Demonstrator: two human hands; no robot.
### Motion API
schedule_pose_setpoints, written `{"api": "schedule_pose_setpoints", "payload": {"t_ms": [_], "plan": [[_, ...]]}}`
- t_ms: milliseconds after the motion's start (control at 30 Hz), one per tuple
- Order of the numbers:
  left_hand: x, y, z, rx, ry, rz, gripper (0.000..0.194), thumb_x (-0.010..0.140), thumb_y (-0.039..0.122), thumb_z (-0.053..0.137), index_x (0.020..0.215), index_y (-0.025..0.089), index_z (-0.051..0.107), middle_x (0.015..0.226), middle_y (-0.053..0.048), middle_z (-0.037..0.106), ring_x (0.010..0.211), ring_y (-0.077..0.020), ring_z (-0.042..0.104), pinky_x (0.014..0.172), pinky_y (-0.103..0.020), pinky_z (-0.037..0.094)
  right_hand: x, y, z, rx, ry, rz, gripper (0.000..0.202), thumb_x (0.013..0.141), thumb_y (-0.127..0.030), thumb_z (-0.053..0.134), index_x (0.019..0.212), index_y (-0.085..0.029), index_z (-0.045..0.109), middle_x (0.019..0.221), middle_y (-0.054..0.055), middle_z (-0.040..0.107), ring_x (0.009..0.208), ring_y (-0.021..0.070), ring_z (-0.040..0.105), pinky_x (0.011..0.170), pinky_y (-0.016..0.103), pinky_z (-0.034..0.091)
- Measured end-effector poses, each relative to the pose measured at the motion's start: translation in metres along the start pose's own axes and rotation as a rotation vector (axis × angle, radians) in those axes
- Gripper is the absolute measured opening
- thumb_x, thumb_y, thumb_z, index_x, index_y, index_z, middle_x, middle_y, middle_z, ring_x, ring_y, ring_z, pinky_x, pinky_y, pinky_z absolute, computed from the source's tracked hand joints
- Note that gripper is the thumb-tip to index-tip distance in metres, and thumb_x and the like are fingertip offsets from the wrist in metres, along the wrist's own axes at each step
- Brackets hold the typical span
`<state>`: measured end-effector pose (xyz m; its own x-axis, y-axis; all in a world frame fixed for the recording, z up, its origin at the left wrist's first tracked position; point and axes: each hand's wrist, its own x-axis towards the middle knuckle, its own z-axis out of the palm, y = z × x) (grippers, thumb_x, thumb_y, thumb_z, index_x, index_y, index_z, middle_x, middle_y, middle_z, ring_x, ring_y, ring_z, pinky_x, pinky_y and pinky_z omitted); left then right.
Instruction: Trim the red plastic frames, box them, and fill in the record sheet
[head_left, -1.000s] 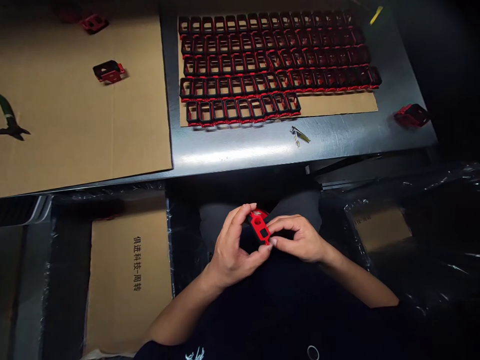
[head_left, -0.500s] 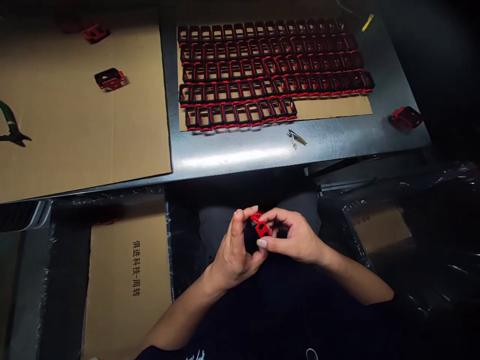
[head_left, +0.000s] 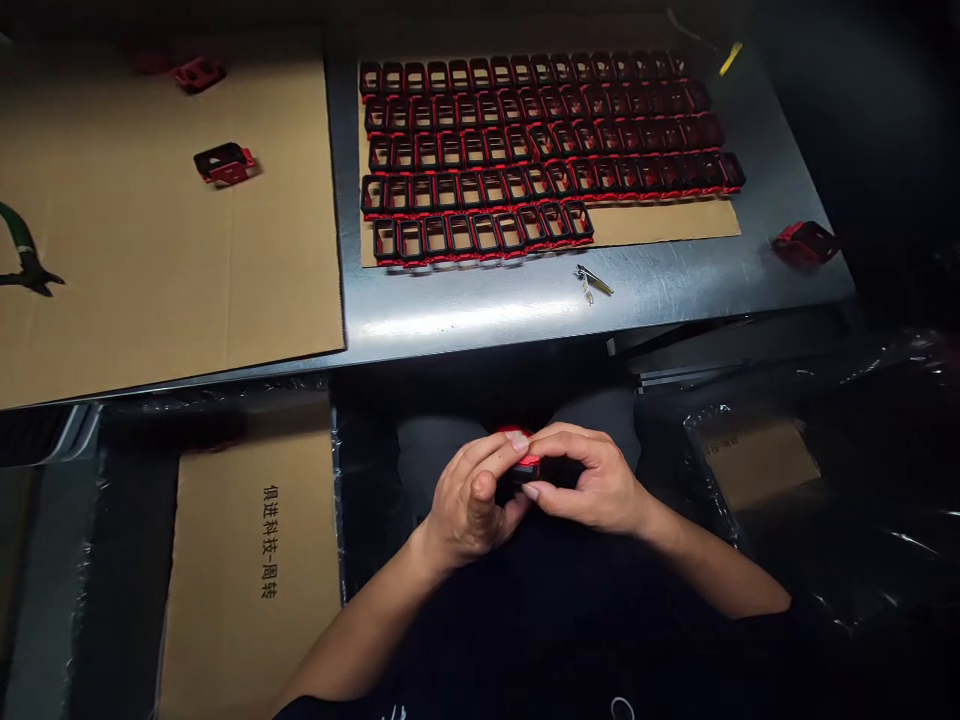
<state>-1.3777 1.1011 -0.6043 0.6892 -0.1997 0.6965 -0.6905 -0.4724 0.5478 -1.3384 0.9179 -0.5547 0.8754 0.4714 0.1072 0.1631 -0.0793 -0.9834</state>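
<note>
A red and black part (head_left: pixel 527 468) is held between both hands above my lap, mostly covered by the fingers. My left hand (head_left: pixel 476 498) grips it from the left, with a fingertip on its top and the thumb raised. My right hand (head_left: pixel 589 480) pinches its right side between thumb and fingers. On the metal table, several rows of similar red and black frames (head_left: pixel 484 232) stand on a cardboard sheet (head_left: pixel 660 225).
Left on the table lies a large cardboard sheet (head_left: pixel 285 250) with a loose part (head_left: pixel 226 165) and green-handled pliers (head_left: pixel 34 270). Nail clippers (head_left: pixel 595 280) lie near the table edge. Another part (head_left: pixel 806 243) is at the right. Below left is a printed carton (head_left: pixel 225 560).
The held part has turned, so its red face with the round hole no longer shows. My left fingers have moved over its top, and my right hand has shifted slightly.
</note>
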Motion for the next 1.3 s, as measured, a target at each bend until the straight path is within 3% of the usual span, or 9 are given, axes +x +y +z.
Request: {"api": "schedule_pose_setpoints", "payload": {"t_ms": [100,233,400,533,733,867,967,1167,1300], "plan": [[0.004,0.001,-0.001,-0.017,0.007,0.017,0.113,0.078,0.009,0.075,0.161,0.023,-0.001,0.117,-0.009,0.07,0.12,-0.0224,0.062,0.088,-0.041,0.062,-0.004,0.005,-0.002,0.14,-0.039,0.086,0.026,0.081,-0.015,0.073,0.107,-0.021,0.073,0.103,0.006,0.072,0.091,0.0164,0.07,0.076,0.026,0.058],[0.008,0.004,-0.004,-0.107,-0.011,-0.019,0.112,0.08,0.017,0.077,0.161,0.02,0.0,0.119,-0.013,0.069,0.122,-0.0235,0.061,0.092,-0.042,0.061,-0.008,0.013,-0.001,0.549,-0.118,0.413,0.029,0.085,-0.025,0.073,0.113,-0.02,0.069,0.099,0.005,0.072,0.084,0.016,0.072,0.072,0.026,0.059],[0.011,0.008,-0.005,-0.187,-0.022,-0.092,0.116,0.081,0.043,0.079,0.161,0.012,0.001,0.118,-0.02,0.067,0.114,-0.0272,0.065,0.095,-0.048,0.059,-0.007,0.019,0.004,0.906,-0.162,0.689,0.039,0.077,-0.036,0.081,0.106,-0.015,0.067,0.088,0.005,0.073,0.071,0.0158,0.071,0.067,0.026,0.059],[0.011,0.011,-0.004,-0.156,-0.024,-0.235,0.12,0.078,0.061,0.076,0.161,0.015,0.003,0.112,-0.018,0.069,0.104,-0.0266,0.069,0.09,-0.047,0.06,-0.007,0.021,0.005,1.009,-0.228,0.857,0.043,0.075,-0.04,0.078,0.105,-0.012,0.065,0.087,0.008,0.073,0.068,0.0188,0.072,0.059,0.025,0.058],[0.011,0.014,-0.009,-0.076,-0.107,-0.386,0.124,0.074,0.065,0.077,0.161,0.017,0.003,0.111,-0.015,0.068,0.098,-0.026,0.069,0.087,-0.045,0.06,-0.011,0.026,0.004,1.044,-0.226,0.918,0.045,0.072,-0.039,0.08,0.104,-0.012,0.066,0.087,0.007,0.071,0.068,0.0146,0.067,0.057,0.021,0.056],[0.008,0.013,-0.008,-0.036,-0.213,-0.408,0.107,0.076,0.043,0.081,0.159,0.017,0.019,0.117,-0.016,0.066,0.107,-0.0297,0.064,0.092,-0.05,0.058,-0.011,0.023,0.005,0.852,-0.086,0.802,0.048,0.071,-0.039,0.085,0.106,-0.016,0.063,0.078,-0.001,0.064,0.061,0.0095,0.06,0.055,0.018,0.051],[0.002,0.012,-0.006,-0.143,-0.269,-0.507,0.089,0.079,0.029,0.075,0.156,0.021,0.031,0.129,-0.018,0.062,0.118,-0.0322,0.061,0.098,-0.053,0.055,-0.009,0.013,0.005,0.411,-0.023,0.62,0.039,0.074,-0.031,0.083,0.106,-0.018,0.064,0.081,-0.001,0.065,0.065,0.0095,0.059,0.062,0.021,0.052],[-0.008,0.009,-0.005,-1.08,-0.217,-0.87,0.067,0.094,0.06,0.052,0.15,0.025,0.041,0.137,-0.02,0.062,0.114,-0.0316,0.069,0.089,-0.048,0.061,0.0,-0.003,-0.004,-0.371,-0.148,-0.091,0.024,0.092,-0.02,0.066,0.115,-0.024,0.072,0.092,0.004,0.072,0.082,0.0169,0.061,0.078,0.032,0.054],[-0.007,0.01,-0.009,-1.158,-0.17,-0.968,0.058,0.085,0.061,0.068,0.131,0.028,0.055,0.138,-0.016,0.062,0.111,-0.0302,0.071,0.089,-0.048,0.061,0.004,0.0,-0.007,-0.529,-0.139,-0.3,0.025,0.095,-0.018,0.063,0.116,-0.027,0.073,0.083,0.003,0.069,0.091,0.0191,0.063,0.075,0.03,0.057]]}}
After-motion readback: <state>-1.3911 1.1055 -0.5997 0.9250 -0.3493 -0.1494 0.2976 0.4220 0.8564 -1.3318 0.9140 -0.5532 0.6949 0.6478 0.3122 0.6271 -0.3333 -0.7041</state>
